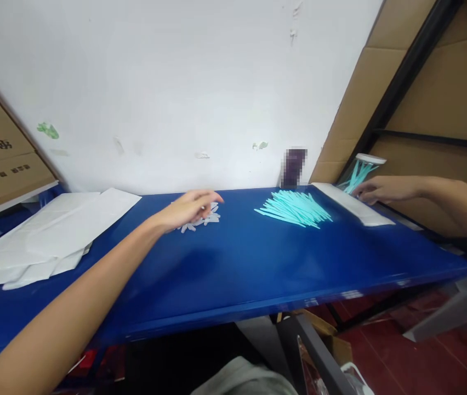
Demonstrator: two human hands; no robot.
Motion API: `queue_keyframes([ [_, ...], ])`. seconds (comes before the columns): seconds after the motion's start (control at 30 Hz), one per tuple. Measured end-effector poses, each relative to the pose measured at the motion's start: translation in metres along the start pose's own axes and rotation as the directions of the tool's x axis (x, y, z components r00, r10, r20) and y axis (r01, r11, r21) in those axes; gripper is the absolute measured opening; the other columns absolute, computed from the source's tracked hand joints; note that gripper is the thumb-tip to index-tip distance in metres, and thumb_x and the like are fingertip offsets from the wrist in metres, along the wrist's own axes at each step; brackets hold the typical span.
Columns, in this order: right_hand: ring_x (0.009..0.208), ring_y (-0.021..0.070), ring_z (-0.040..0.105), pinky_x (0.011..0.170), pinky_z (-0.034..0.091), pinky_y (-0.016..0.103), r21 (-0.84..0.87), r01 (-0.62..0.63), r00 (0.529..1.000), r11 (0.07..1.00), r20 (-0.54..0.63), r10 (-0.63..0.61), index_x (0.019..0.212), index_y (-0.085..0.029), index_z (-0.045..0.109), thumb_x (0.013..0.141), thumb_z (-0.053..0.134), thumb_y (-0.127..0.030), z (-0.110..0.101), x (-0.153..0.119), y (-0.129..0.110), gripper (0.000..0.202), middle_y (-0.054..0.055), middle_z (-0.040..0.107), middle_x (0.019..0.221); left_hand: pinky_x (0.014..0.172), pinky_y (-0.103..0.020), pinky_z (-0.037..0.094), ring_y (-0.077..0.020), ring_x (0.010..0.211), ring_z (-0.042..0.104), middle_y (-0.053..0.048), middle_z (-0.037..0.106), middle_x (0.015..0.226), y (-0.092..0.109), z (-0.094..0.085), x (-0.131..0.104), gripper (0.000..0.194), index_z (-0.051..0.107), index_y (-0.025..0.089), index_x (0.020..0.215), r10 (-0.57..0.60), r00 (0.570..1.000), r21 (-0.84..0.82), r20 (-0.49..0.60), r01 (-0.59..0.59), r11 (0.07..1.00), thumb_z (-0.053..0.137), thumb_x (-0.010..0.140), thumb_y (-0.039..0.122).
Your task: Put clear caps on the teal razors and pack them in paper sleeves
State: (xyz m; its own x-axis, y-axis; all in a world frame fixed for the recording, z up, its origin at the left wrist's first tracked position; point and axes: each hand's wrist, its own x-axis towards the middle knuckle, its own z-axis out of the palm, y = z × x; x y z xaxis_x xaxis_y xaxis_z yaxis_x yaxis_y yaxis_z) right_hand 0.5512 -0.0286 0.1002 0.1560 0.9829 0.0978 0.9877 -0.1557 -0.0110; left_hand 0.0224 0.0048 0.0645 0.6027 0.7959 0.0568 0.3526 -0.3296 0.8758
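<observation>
My left hand (194, 209) hovers over a loose pile of small whitish, translucent pieces (212, 217) on the blue table. Its index finger points to the right, with a gap to the thumb, and I see nothing clearly held. On the right, my right hand (375, 189) is bent down with curled fingers beside a clear jar (370, 159) with a white rim. Thin turquoise sticks (357, 176) lean inside the jar, close to my fingertips. Whatever those fingers hold, if anything, is hidden. Between my hands lies a fanned heap of turquoise sticks (295, 208).
White paper-like sheets or bags (64, 222) are stacked at the left of the blue table (233, 269). A long white strip (351, 204) lies by the jar. A pixelated dark object (294, 167) leans on the wall. Cardboard (3, 148) stands left; a black frame (406, 71) stands right.
</observation>
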Motion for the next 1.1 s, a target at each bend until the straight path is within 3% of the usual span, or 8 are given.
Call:
queue_keyframes([
  [0.1, 0.084, 0.0199, 0.070, 0.079, 0.046, 0.030, 0.181, 0.010, 0.969, 0.983, 0.242, -0.055, 0.099, -0.008, 0.080, 0.090, 0.059, -0.014, 0.005, 0.011, -0.016, 0.023, 0.021, 0.076, 0.107, 0.049, -0.025, 0.028, -0.0110, 0.049, 0.037, 0.004, 0.044, 0.059, -0.038, -0.024, 0.007, 0.033, 0.070, 0.016, 0.095, 0.110, 0.849, 0.162, -0.517, -0.029, 0.986, 0.051, 0.093, 0.044],
  [0.17, 0.094, 0.0215, 0.068, 0.084, 0.044, 0.031, 0.181, 0.045, 0.983, 0.983, 0.167, -0.076, 0.099, -0.009, 0.077, 0.093, 0.058, -0.020, 0.011, 0.016, -0.028, 0.023, 0.020, 0.075, 0.111, 0.053, -0.026, 0.029, -0.0123, 0.050, 0.038, 0.004, 0.041, 0.054, -0.063, -0.037, 0.002, 0.035, 0.070, 0.016, 0.085, 0.168, 0.732, 0.304, -0.660, 0.055, 0.951, 0.048, 0.091, 0.041],
  [0.23, 0.097, 0.0236, 0.064, 0.085, 0.042, 0.033, 0.168, 0.066, 0.994, 0.983, 0.078, -0.080, 0.098, -0.010, 0.074, 0.096, 0.058, -0.033, 0.019, 0.020, -0.040, 0.027, 0.020, 0.073, 0.111, 0.058, -0.027, 0.031, -0.0140, 0.053, 0.043, 0.003, 0.042, 0.051, -0.084, -0.050, -0.007, 0.036, 0.070, 0.016, 0.078, 0.231, 0.690, 0.453, -0.686, 0.157, 0.877, 0.047, 0.090, 0.041],
  [0.33, 0.091, 0.0236, 0.058, 0.079, 0.040, 0.034, 0.144, 0.053, 0.995, 0.988, -0.088, -0.041, 0.098, -0.012, 0.067, 0.101, 0.043, -0.048, 0.032, 0.023, -0.055, 0.043, 0.020, 0.070, 0.109, 0.062, -0.029, 0.032, -0.0162, 0.055, 0.048, 0.001, 0.048, 0.052, -0.107, -0.067, -0.022, 0.040, 0.069, 0.017, 0.072, 0.272, 0.710, 0.603, -0.649, 0.261, 0.754, 0.044, 0.090, 0.043],
  [0.43, 0.083, 0.0233, 0.054, 0.072, 0.037, 0.035, 0.121, 0.002, 0.985, 0.993, -0.174, 0.019, 0.094, -0.015, 0.063, 0.100, 0.035, -0.043, 0.044, 0.028, -0.071, 0.040, 0.019, 0.069, 0.098, 0.066, -0.029, 0.035, -0.0180, 0.058, 0.053, -0.001, 0.053, 0.054, -0.120, -0.078, -0.030, 0.040, 0.069, 0.018, 0.071, 0.237, 0.686, 0.577, -0.688, 0.319, 0.752, 0.043, 0.089, 0.042],
  [0.6, 0.083, 0.0234, 0.060, 0.074, 0.040, 0.032, 0.109, 0.144, 0.989, 0.984, -0.057, -0.138, 0.080, -0.020, 0.063, 0.088, 0.056, -0.043, 0.049, 0.039, -0.111, 0.026, 0.011, 0.070, 0.089, 0.066, -0.030, 0.036, -0.0181, 0.059, 0.053, -0.001, 0.053, 0.055, -0.126, -0.081, -0.028, 0.037, 0.068, 0.017, 0.071, 0.211, 0.624, 0.503, -0.753, 0.337, 0.796, 0.048, 0.084, 0.045],
  [0.83, 0.096, 0.0290, 0.064, 0.075, 0.043, 0.036, -0.058, 0.205, 0.975, 0.977, -0.075, -0.209, 0.099, -0.017, 0.067, 0.097, 0.034, -0.044, 0.048, 0.036, -0.176, 0.042, 0.016, 0.071, 0.108, 0.063, -0.030, 0.035, -0.0160, 0.055, 0.048, 0.000, 0.049, 0.052, -0.121, -0.074, -0.034, 0.037, 0.066, 0.017, 0.068, 0.219, 0.632, 0.494, -0.743, 0.298, 0.817, 0.049, 0.083, 0.045],
  [1.1, 0.089, 0.0341, 0.068, 0.086, 0.044, 0.047, -0.113, 0.246, 0.956, 0.963, 0.194, -0.221, 0.089, -0.019, 0.074, 0.083, 0.064, -0.057, 0.047, 0.011, -0.182, 0.039, 0.014, 0.074, 0.087, 0.057, -0.028, 0.033, -0.0135, 0.054, 0.042, 0.002, 0.046, 0.053, -0.113, -0.059, -0.032, 0.037, 0.068, 0.016, 0.071, 0.173, 0.706, 0.393, -0.687, 0.160, 0.905, 0.057, 0.079, 0.050],
])
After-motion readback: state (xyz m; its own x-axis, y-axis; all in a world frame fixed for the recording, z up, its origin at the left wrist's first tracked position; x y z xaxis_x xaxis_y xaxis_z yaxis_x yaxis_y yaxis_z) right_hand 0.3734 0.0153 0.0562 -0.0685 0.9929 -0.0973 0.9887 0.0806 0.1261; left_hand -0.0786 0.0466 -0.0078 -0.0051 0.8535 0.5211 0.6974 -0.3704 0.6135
